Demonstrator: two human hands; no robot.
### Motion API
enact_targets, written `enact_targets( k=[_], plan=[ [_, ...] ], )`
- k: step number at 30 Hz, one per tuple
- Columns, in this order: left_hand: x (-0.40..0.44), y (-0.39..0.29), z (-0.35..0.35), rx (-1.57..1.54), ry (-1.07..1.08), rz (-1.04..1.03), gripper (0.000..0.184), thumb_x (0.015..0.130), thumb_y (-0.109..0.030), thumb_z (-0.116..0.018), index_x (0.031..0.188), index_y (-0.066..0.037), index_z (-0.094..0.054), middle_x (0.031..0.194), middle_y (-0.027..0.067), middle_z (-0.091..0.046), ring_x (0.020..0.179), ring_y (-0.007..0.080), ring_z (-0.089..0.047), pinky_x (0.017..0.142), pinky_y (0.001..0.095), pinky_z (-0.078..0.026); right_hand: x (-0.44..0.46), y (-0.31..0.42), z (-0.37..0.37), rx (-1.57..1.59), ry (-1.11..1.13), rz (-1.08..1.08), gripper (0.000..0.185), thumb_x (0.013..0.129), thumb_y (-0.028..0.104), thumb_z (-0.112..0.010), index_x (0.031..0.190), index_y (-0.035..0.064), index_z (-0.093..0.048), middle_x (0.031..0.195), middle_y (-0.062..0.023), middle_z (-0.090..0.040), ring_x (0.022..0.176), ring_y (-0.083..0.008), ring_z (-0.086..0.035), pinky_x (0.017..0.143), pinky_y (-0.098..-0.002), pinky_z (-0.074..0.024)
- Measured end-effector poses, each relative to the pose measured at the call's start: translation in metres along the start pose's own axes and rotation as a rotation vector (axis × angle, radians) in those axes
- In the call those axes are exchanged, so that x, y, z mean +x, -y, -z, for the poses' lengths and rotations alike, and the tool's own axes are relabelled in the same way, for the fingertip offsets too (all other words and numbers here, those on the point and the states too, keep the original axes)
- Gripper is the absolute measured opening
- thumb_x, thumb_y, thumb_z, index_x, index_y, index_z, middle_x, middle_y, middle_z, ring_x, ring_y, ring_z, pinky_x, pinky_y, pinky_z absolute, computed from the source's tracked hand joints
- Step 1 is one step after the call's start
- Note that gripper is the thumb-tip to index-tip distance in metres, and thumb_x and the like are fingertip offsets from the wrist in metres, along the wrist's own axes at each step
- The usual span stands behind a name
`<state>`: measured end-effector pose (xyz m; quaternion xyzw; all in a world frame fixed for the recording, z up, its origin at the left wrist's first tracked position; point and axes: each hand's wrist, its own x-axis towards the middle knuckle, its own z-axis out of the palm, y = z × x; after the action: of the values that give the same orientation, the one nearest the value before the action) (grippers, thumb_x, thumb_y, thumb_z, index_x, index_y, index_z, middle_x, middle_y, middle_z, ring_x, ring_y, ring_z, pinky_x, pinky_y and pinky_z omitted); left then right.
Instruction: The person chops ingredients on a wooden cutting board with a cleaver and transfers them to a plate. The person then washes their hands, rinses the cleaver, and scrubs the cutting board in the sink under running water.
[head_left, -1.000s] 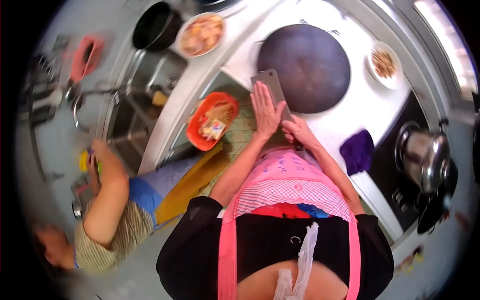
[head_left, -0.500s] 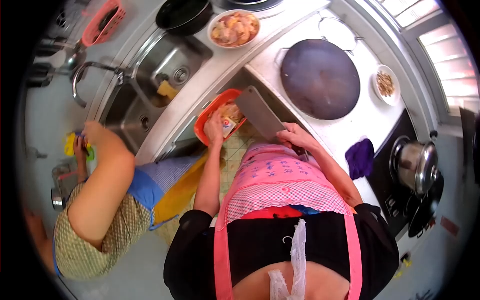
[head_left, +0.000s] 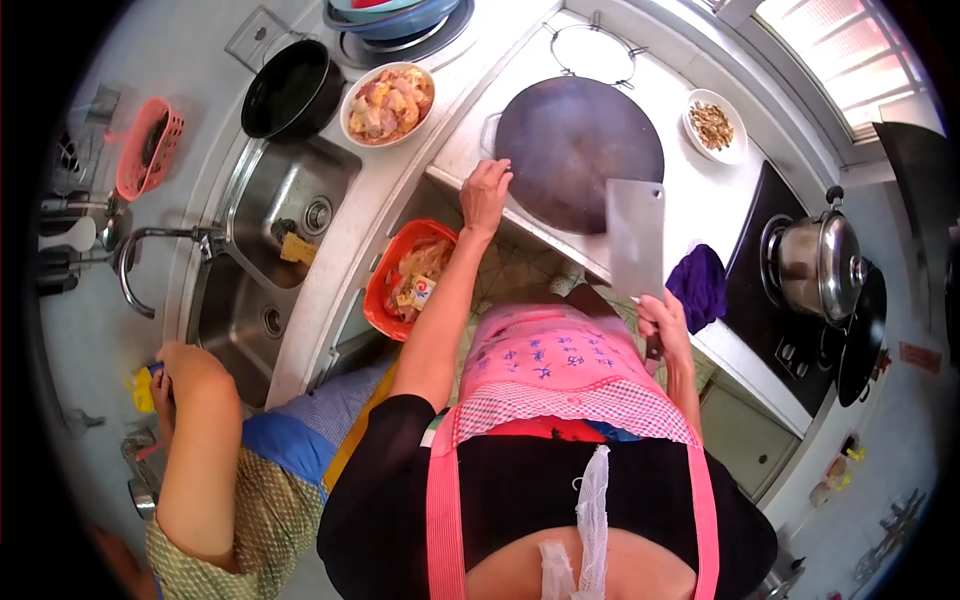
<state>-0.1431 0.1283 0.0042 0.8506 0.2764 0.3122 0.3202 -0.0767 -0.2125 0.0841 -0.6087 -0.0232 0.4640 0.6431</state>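
My right hand [head_left: 665, 325] grips the handle of a wide cleaver [head_left: 636, 235], its blade pointing away from me over the counter edge, beside the round dark board [head_left: 580, 150]. At the board's left edge is my left hand [head_left: 486, 195], fingers bent and drawn together; whether anything small is between them I cannot make out. Below and left of that hand stands an orange bin [head_left: 378, 290] with scraps and a printed wrapper in it. A purple cloth [head_left: 698, 287] lies on the counter right of the cleaver.
A bowl of raw meat pieces [head_left: 388, 104] and a black pot [head_left: 292, 90] stand near the double sink [head_left: 285, 215]. At right are a small white bowl [head_left: 715, 127] and a steel pot [head_left: 820, 265]. Another person [head_left: 200, 450] is at left.
My left hand left the cleaver blade, reached into the orange bin, then rose to the board's edge. The cleaver swung right in my right hand. The view has shifted.
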Motion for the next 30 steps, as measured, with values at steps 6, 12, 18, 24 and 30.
enact_targets(
  k=[6, 12, 18, 24, 30],
  plan=[
    [0.013, 0.030, -0.026, 0.056, 0.092, -0.119, 0.009, 0.081, -0.009, -0.058, 0.085, -0.003, -0.063, 0.088, 0.0121, -0.060, 0.082, 0.0297, -0.058, 0.074, 0.0381, -0.046, -0.051, -0.011, 0.060, 0.198, -0.322, 0.111, 0.009, 0.090, 0.012, -0.051, 0.094, 0.0063, -0.046, 0.061, 0.0028, -0.039, 0.044, -0.0058, -0.037, 0.042, -0.0212, -0.0337],
    [0.024, -0.011, -0.043, 0.028, 0.050, -0.058, 0.006, 0.083, -0.009, -0.061, 0.083, -0.004, -0.064, 0.083, 0.0094, -0.061, 0.073, 0.0256, -0.060, 0.065, 0.0348, -0.047, -0.077, -0.025, 0.102, 0.366, -0.496, 0.156, 0.011, 0.089, 0.010, -0.053, 0.098, 0.0052, -0.048, 0.064, 0.0002, -0.043, 0.046, -0.0067, -0.040, 0.044, -0.0218, -0.0362],
    [0.107, -0.196, -0.127, -0.269, -0.001, -0.424, 0.005, 0.078, -0.006, -0.063, 0.083, -0.008, -0.062, 0.083, 0.0051, -0.062, 0.076, 0.0213, -0.059, 0.073, 0.0312, -0.042, -0.076, -0.024, 0.121, 0.447, -0.539, 0.160, 0.011, 0.089, 0.010, -0.052, 0.098, 0.0052, -0.048, 0.064, -0.0003, -0.044, 0.047, -0.0072, -0.041, 0.044, -0.0221, -0.0360],
    [0.122, -0.217, -0.254, -0.084, 0.356, -0.538, 0.018, 0.082, -0.008, -0.060, 0.100, -0.009, -0.064, 0.088, 0.0100, -0.064, 0.068, 0.0208, -0.061, 0.064, 0.0325, -0.049, -0.076, -0.024, 0.128, 0.475, -0.558, 0.144, 0.012, 0.089, 0.010, -0.053, 0.099, 0.0046, -0.049, 0.065, -0.0001, -0.045, 0.048, -0.0071, -0.042, 0.044, -0.0218, -0.0362],
    [-0.001, -0.180, -0.238, -0.125, 0.864, -0.486, 0.008, 0.081, -0.012, -0.062, 0.087, -0.008, -0.065, 0.083, 0.0101, -0.061, 0.074, 0.0289, -0.062, 0.067, 0.0364, -0.049, -0.072, -0.019, 0.135, 0.505, -0.565, 0.113, 0.011, 0.089, 0.010, -0.053, 0.098, 0.0033, -0.050, 0.065, -0.0003, -0.046, 0.048, -0.0070, -0.042, 0.045, -0.0216, -0.0361]
  ],
)
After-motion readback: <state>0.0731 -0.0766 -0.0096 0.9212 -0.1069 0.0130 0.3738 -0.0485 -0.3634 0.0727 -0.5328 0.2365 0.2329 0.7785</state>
